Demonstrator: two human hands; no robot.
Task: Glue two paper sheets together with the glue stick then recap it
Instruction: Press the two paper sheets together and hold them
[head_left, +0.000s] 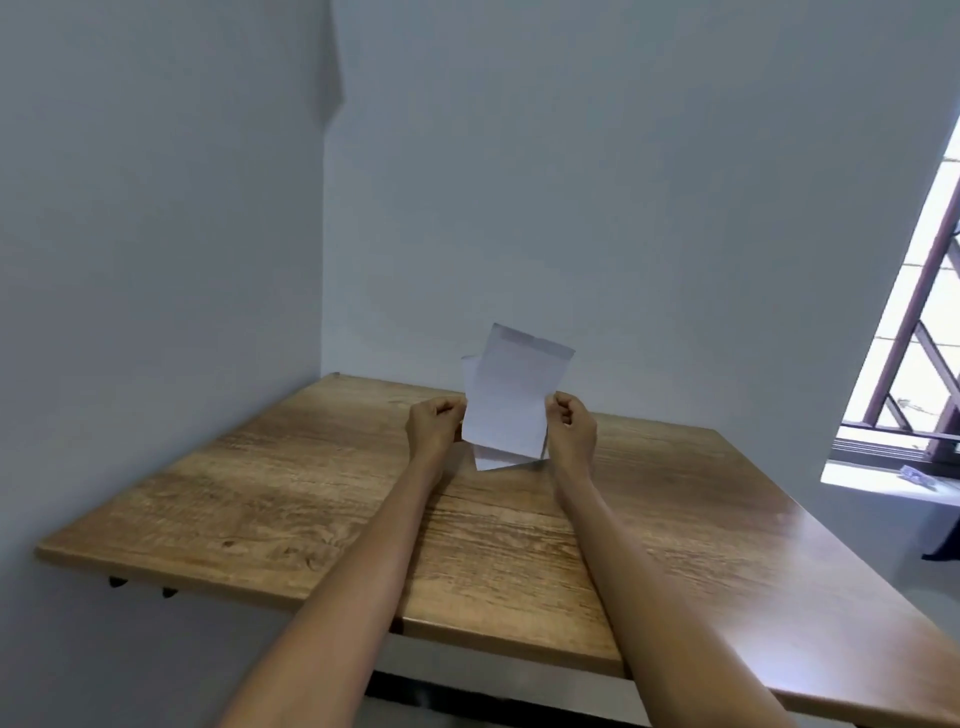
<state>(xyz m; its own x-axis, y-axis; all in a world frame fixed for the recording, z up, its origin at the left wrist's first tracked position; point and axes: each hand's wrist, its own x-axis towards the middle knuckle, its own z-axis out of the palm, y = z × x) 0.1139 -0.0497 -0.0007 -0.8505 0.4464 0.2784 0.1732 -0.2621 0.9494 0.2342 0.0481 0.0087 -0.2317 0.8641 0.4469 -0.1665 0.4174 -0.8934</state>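
While both hands pinch the paper sheets (511, 397) upright mid-frame, left hand (435, 423) and right hand (571, 423) at opposite edges, wooden bench (260, 499) lies below; barred window (914, 353) at right edge.

Pale grey walls (156, 208) meet in a corner at eleven o'clock, behind a wood-grain surface (291, 499) that fills the middle and lower room. At three o'clock a window (919, 332) with dark reddish bars lets daylight in, and a bright sheen lies along the surface's right edge.
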